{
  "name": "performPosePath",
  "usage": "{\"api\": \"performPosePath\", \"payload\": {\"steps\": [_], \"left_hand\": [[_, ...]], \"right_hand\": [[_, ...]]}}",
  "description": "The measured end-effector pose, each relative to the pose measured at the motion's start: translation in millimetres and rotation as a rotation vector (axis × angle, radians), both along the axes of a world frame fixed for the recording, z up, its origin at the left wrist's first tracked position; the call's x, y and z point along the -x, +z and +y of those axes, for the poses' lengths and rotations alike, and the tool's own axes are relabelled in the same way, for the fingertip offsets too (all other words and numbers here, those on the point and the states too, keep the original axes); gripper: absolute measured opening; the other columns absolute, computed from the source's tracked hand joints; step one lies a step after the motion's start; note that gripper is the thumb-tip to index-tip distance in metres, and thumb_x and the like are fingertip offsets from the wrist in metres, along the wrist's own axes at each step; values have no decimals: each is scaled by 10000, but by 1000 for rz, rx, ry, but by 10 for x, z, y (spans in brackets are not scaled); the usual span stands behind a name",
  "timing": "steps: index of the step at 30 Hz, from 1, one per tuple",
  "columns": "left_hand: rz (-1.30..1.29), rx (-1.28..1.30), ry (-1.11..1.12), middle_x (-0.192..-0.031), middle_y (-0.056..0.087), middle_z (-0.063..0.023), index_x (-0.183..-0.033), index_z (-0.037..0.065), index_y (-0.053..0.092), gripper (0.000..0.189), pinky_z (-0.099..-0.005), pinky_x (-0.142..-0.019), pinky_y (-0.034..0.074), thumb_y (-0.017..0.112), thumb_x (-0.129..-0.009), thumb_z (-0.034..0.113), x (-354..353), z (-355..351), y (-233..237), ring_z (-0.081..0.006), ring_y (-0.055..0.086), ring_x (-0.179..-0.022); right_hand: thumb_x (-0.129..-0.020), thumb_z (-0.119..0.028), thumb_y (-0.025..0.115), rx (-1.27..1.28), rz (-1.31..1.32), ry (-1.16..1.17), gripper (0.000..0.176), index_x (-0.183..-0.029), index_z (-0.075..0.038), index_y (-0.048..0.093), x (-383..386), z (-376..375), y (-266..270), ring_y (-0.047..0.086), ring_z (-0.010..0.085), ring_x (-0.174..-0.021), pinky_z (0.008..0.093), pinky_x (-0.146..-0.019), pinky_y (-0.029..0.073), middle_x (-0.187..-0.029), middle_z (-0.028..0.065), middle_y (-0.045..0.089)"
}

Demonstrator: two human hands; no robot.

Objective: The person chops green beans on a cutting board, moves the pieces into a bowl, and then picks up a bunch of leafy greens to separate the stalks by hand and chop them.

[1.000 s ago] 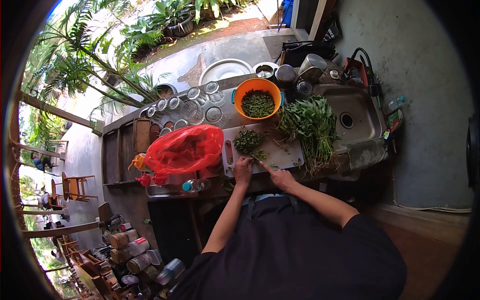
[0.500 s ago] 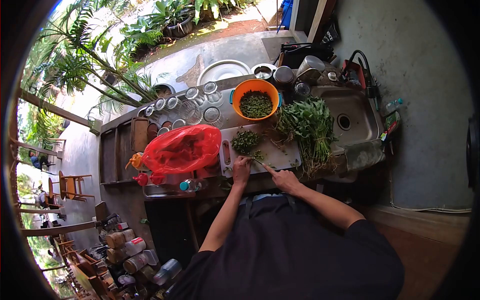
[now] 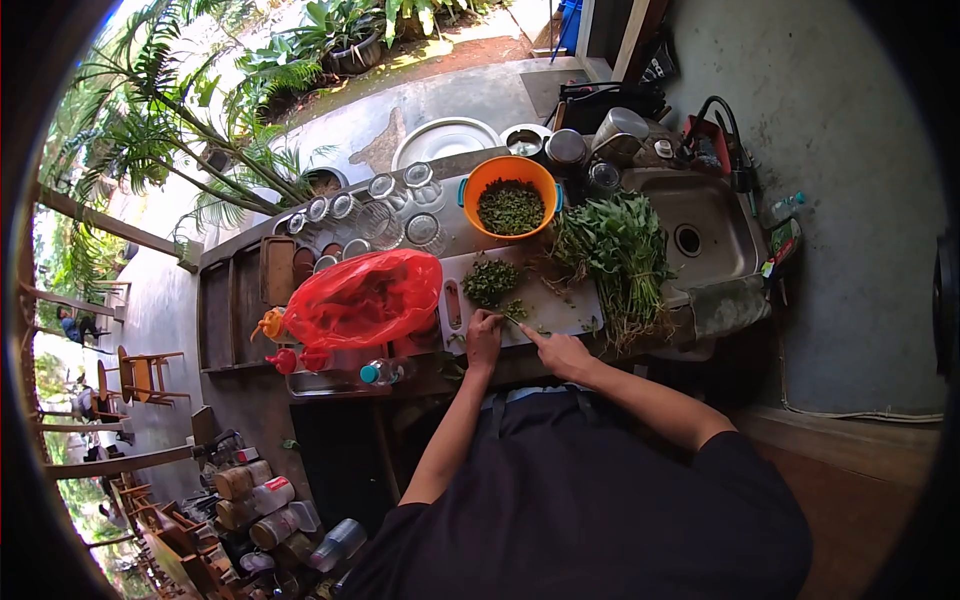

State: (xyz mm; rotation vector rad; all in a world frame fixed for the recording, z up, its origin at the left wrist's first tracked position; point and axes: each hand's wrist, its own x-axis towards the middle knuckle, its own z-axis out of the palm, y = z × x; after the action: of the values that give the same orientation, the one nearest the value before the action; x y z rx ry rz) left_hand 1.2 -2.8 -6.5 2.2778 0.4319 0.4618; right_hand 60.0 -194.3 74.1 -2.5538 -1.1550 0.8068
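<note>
At the near edge of the white cutting board [image 3: 567, 318], my left hand [image 3: 484, 337] is closed in a pinch on a small bit of leafy greens, mostly hidden by the fingers. My right hand [image 3: 563, 354] grips a small knife [image 3: 516, 322], index finger stretched along it, the blade pointing toward my left fingertips. Just beyond them lies a pile of cut greens [image 3: 490, 283] with loose bits around it. A large bunch of long-stemmed greens [image 3: 625, 245], roots toward me, rests over the board's right side. Behind the board stands an orange colander [image 3: 487, 213] holding chopped greens.
Left of the board sits a red plastic bag [image 3: 365, 300], with a teal-capped bottle [image 3: 385, 372] in front. Several upturned glasses [image 3: 425, 232] line the counter's back left. To the right is a metal sink [image 3: 725, 225] with a cloth [image 3: 728, 312] on its front edge.
My right hand has shifted very slightly left, toward my left fingertips, with the knife. My left hand, the greens and the colander look almost the same.
</note>
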Motion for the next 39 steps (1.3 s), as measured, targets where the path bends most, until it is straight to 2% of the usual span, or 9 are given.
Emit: {"api": "performPosePath", "payload": {"steps": [8, 15, 21, 30, 39], "left_hand": [[-11, 22, -11, -888, 625, -125, -884, 34, 733, 80, -404, -773, 504, 684, -827, 63, -13, 11, -35, -318, 622, -888], [2, 24, 10, -870, 629, -125, -879, 35, 728, 75, -403, -765, 503, 701, -815, 64, -10, 4, -9, -317, 632, -873], [9, 61, 16, -859, 628, -128, -867, 31, 722, 63, -405, -759, 502, 704, -818, 66, -6, 13, 5, -319, 637, -856], [0, 10, -27, -883, 622, -141, -887, 15, 728, 79, -408, -770, 505, 686, -838, 60, 18, 28, 27, -327, 632, -870], [19, -8, -21, -889, 634, -142, -887, 15, 729, 84, -413, -768, 512, 693, -827, 60, 22, 19, 45, -333, 640, -874]], "right_hand": [[-953, -195, 491, -79, -85, -83, 749, -1559, -399, 100, 135, -18, -395, 656, 441, -670, 555, -629, 547, -750, 240, 656], [-946, -179, 488, -104, -131, -52, 773, -1563, -387, 74, 139, -19, -419, 663, 429, -663, 555, -608, 550, -722, 231, 649], [-934, -156, 483, -48, -75, -13, 797, -1568, -377, 54, 129, -223, -336, 657, 398, -645, 533, -645, 547, -715, 197, 651], [-925, -149, 474, -8, -85, 25, 769, -1574, -338, 107, 88, -241, -158, 658, 400, -657, 517, -679, 538, -728, 193, 658], [-939, -170, 454, 59, 17, -4, 700, -1566, -318, 180, 74, -72, 198, 669, 423, -775, 528, -754, 528, -831, 222, 681]]}}
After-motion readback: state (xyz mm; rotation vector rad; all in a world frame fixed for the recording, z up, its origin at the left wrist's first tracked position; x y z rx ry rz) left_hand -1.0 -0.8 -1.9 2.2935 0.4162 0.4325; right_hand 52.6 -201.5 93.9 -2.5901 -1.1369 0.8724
